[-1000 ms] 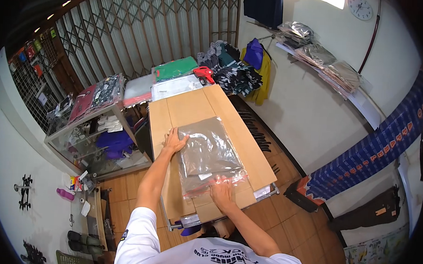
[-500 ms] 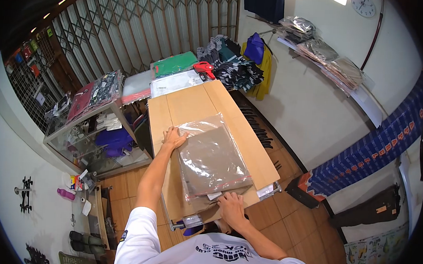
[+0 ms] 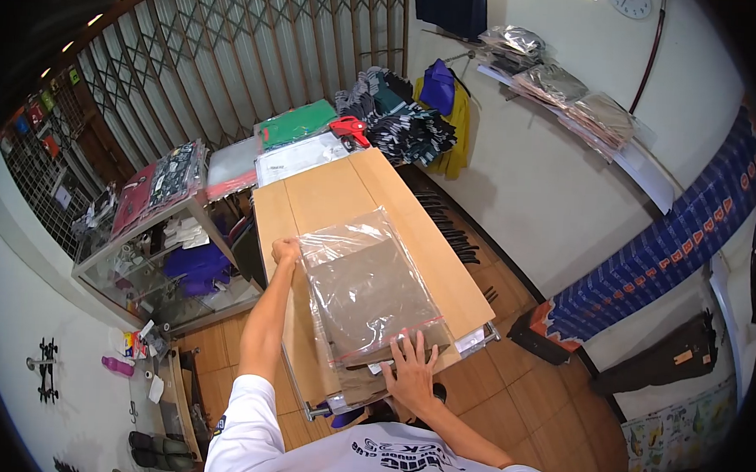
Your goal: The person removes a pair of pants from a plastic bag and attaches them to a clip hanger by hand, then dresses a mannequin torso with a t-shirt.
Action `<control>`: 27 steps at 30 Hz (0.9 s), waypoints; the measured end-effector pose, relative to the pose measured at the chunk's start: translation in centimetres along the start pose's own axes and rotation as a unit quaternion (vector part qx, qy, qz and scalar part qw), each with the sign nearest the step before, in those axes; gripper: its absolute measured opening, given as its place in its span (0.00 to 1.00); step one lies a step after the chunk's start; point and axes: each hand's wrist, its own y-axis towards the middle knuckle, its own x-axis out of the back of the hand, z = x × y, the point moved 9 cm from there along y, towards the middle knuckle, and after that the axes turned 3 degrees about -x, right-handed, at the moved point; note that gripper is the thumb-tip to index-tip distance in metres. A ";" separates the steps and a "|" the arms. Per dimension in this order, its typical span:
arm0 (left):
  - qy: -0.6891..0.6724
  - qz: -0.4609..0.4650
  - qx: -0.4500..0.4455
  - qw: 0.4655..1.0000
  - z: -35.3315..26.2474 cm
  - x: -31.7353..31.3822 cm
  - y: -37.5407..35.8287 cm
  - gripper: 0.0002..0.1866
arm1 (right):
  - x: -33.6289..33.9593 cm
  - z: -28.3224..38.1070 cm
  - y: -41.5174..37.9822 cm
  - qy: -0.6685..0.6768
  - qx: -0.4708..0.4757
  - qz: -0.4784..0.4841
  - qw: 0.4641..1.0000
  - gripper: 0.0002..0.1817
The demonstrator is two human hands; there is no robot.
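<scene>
A folded brown garment in a clear plastic bag (image 3: 371, 295) lies on the tan board-topped table (image 3: 329, 191). My left hand (image 3: 286, 251) is closed at the upper left edge of the bag, its fingers curled on the plastic. Near the lower right corner, my right hand (image 3: 411, 370) lies with its fingers spread on the bag, close to its red strip. More brown cloth and plastic show beneath the bag's lower edge.
Beyond the table are a red tape dispenser (image 3: 349, 131), a green packed garment (image 3: 297, 124) and piled dark clothes (image 3: 401, 118). A glass display case (image 3: 137, 258) stands left, a blue box stack (image 3: 641, 267) right. Wrapped garments lie on a wall shelf (image 3: 573, 97).
My left hand has moved left to the bag's edge and closed. My right hand has shifted onto the bag with its fingers spread. The view has turned slightly.
</scene>
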 end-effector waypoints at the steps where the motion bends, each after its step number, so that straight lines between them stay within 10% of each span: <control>1: -0.028 -0.029 -0.015 0.999 0.0 0.2 0.2 0.10 | -0.4 0.1 0.2 -0.013 -0.013 0.020 1.000 0.31; 9: -0.277 0.061 0.033 0.959 -2.5 -0.3 0.8 0.09 | -2.5 -0.4 0.1 -0.040 -0.044 0.069 0.996 0.39; 14: -0.264 0.030 -0.174 0.948 -10.2 2.1 3.9 0.12 | -2.5 -0.7 -0.2 -0.023 -0.055 0.047 0.997 0.39; 27: -0.391 -0.018 -0.352 0.850 -34.5 21.3 -11.1 0.09 | -2.8 -0.9 -0.4 -0.016 -0.041 0.040 0.998 0.40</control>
